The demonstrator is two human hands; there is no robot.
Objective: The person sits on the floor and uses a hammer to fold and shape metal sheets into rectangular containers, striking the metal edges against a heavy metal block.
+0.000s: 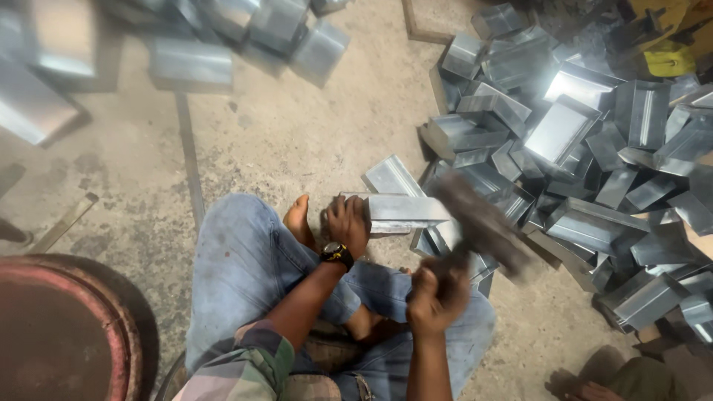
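Observation:
I sit cross-legged on a concrete floor in blue jeans. My left hand (347,223), with a black watch on the wrist, presses down on a folded sheet-metal piece (405,210) lying in front of my bare foot. My right hand (433,295) grips the handle of a hammer (481,220), whose dark head is blurred and raised above and to the right of the metal piece.
A large heap of folded sheet-metal channels (587,148) fills the right side. More metal pieces (223,44) lie at the top left. A round rusty drum rim (67,327) sits at the lower left. Another person's foot (594,390) shows at the bottom right.

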